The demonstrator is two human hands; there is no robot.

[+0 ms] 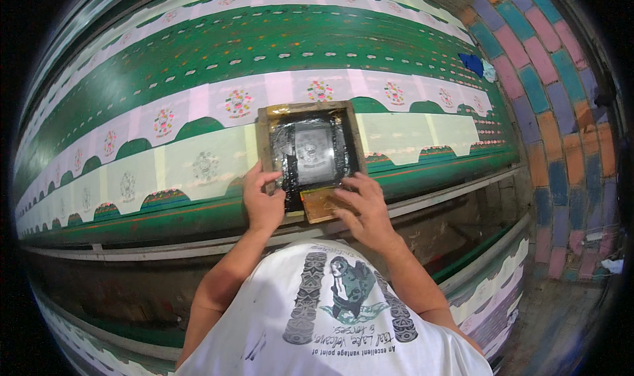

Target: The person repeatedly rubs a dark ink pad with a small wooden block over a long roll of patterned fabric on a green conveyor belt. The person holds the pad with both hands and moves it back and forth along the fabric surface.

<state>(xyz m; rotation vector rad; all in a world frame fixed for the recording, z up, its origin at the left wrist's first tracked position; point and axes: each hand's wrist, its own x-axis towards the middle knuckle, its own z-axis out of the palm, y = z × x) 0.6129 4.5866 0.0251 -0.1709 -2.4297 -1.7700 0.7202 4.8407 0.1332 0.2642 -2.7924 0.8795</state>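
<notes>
1. At the near end of an upright-standing rectangle, a brown wooden frame with a blackened interior and a pale mesh window (263, 138), lies a flat yellow-brown block (318, 205).
2. The right hand (363, 207) is nearer the block, its fingers spread loosely over the right end; whether they pinch it cannot be told.
3. The left hand (263, 197) rests at the frame's lower left edge, fingers curled; how firmly it grips is unclear.
4. The block's visible length runs roughly left to right, across the frame's long axis, with the mesh window directly beyond it.
5. Pale yellow-green fabric pieces (168, 168) flank the frame on a long green table (218, 212).
</notes>
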